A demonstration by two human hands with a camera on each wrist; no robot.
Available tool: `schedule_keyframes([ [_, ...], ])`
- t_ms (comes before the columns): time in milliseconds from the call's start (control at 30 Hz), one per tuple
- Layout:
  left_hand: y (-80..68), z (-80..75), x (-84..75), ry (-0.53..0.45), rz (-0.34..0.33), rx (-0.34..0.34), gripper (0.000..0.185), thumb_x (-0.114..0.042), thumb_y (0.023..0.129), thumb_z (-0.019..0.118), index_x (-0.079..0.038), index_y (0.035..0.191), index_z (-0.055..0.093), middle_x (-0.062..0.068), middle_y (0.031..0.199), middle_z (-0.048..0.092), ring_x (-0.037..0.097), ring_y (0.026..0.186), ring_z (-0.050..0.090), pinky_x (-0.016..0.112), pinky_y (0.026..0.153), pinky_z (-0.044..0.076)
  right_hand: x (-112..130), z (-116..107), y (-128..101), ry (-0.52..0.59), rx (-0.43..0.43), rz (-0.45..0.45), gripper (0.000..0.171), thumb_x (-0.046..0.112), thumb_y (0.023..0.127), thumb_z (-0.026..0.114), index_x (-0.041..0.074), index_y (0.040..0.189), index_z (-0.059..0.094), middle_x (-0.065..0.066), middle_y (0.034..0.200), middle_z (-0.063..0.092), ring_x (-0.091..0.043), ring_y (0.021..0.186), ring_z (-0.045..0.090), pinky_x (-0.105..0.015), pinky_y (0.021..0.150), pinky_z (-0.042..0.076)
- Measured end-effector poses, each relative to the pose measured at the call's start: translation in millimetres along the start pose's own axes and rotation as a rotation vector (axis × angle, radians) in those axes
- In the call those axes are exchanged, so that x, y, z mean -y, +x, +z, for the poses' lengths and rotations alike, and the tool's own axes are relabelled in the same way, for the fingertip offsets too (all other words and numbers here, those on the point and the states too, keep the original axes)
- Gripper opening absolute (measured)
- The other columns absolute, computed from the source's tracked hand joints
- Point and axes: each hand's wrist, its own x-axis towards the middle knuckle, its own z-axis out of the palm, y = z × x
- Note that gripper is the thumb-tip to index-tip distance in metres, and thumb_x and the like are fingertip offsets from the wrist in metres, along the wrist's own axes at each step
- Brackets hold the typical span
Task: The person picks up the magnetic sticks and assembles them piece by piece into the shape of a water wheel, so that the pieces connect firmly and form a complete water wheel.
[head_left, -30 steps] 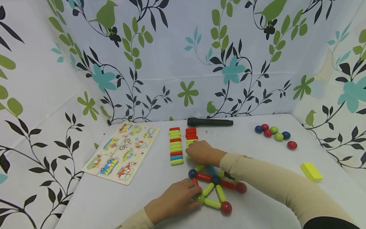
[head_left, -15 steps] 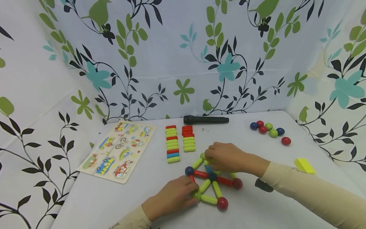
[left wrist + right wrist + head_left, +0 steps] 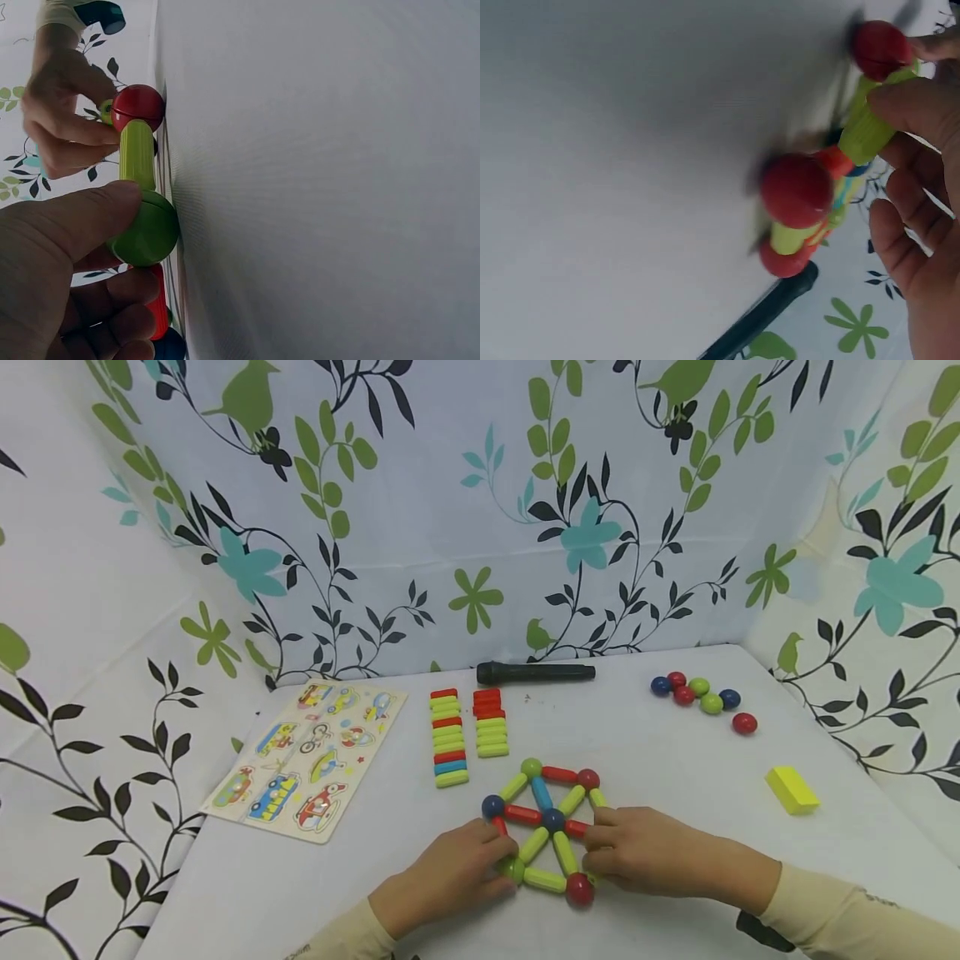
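No readable text, label, brand or number showed anywhere, the picture board on the tabletop carried only cartoon vehicles, small marks on the sleeve cuffs were too blurred to read

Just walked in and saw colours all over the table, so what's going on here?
A person has both hands on a flat frame of magnetic sticks and balls on the white table. The left hand pinches its green corner ball; the right hand touches the right side. Spare sticks and loose balls lie behind.
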Motion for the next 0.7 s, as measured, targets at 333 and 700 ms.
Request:
schedule_keyframes([
  [333,1.9,4.0,0.6,0.006,0.007,-0.009,0.033,-0.033,0.088,0.081,-0.024,0.117,0.069,-0.016,0.093,0.058,-0.001,0.084,0.050,0.012,0.072,0.045,-0.9,24.3,-7.7,-0.094,-0.048,0.006,0.026,0.033,0.084,0.085,0.028,0.106,0.073,0.012,0.096,0.061,-0.003,0.083,0.048,-0.008,0.070,0.042],
  [700,2.0,2.0,0.1,0.017,0.014,-0.009,0.033,-0.035,0.088,0.081,-0.024,0.116,0.068,-0.017,0.092,0.056,-0.002,0.083,0.048,0.012,0.070,0.044,4.9,23.4,-4.1,-0.068,-0.025,0.086,0.031,0.033,0.086,0.083,0.027,0.113,0.071,0.010,0.102,0.061,-0.004,0.087,0.050,-0.010,0.070,0.045],
])
